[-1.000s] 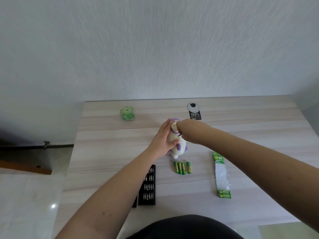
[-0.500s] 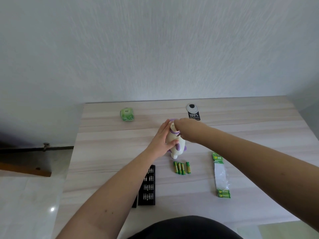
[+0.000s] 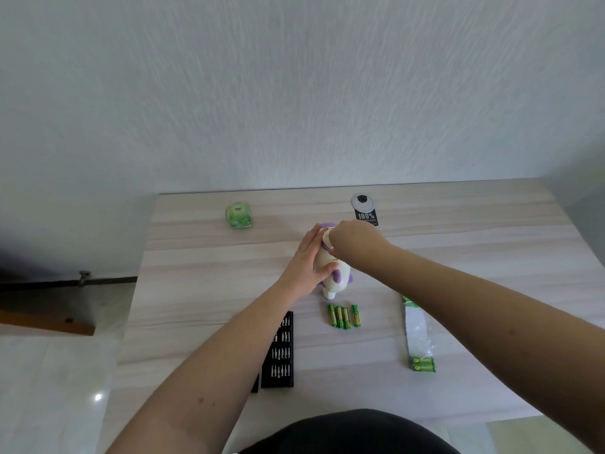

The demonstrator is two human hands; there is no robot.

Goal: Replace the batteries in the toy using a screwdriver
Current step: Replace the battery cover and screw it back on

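Toy (image 3: 330, 273) on pale wood table (image 3: 458, 244) — left hand (image 3: 307, 260) gripping it, right hand (image 3: 355, 239) grip unclear

Matt wood-grain table (image 3: 458, 244), glossy plastic toy (image 3: 334, 283), textured wall (image 3: 294, 93).

toy (image 3: 334, 276): far half hidden behind both hands; its shape cannot be told.
right hand (image 3: 352, 239): fingers curl out of sight at the toy's 12 o'clock end; any screwdriver is hidden.
bit case (image 3: 281, 350): left edge behind the left forearm; bit types too small.
battery wrapper (image 3: 417, 335): its 12 o'clock end under the right forearm.
black tag (image 3: 366, 216): small print unreadable.
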